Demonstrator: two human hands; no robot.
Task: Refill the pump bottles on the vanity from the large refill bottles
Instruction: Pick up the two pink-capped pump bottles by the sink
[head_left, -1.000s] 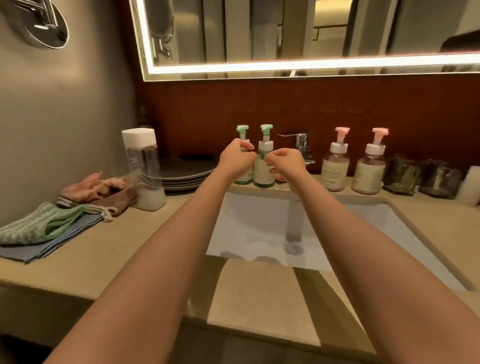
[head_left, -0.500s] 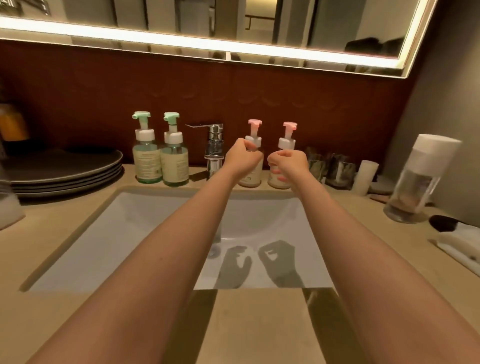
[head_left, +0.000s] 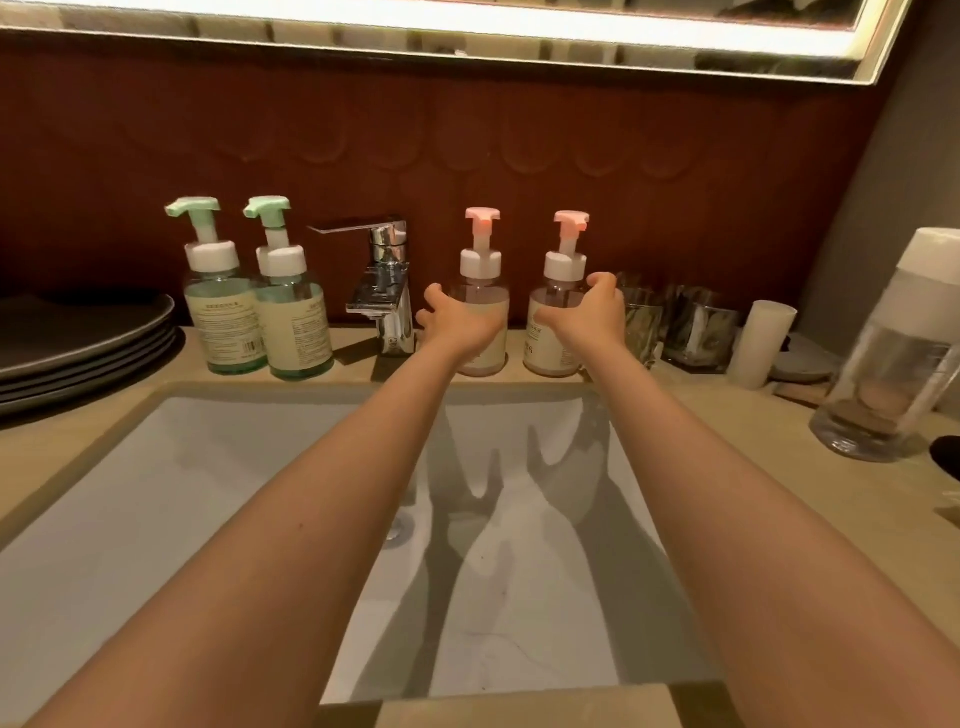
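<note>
Two pink-pump bottles stand behind the sink, right of the faucet: the left one (head_left: 482, 270) and the right one (head_left: 560, 283), both holding little liquid. My left hand (head_left: 460, 325) is spread in front of the left pink bottle's body, fingers apart. Around the lower right side of the other pink bottle my right hand (head_left: 592, 314) is spread, thumb on its label side. Neither hand plainly grips. Two green-pump bottles (head_left: 221, 312) (head_left: 296, 322), fuller, stand left of the faucet. A tall clear bottle with a white cap (head_left: 898, 358) stands at the far right.
A chrome faucet (head_left: 387, 291) stands between the bottle pairs. The white sink basin (head_left: 156, 493) lies under my arms. Stacked dark plates (head_left: 78, 332) sit at left. Glass tumblers (head_left: 696, 327) and a white cylinder (head_left: 758, 343) crowd the counter right of the pink bottles.
The view swung from the green bottles to the pink ones. My hands were pinched at the pump necks; now both have dropped lower and spread around the pink bottles' bodies.
</note>
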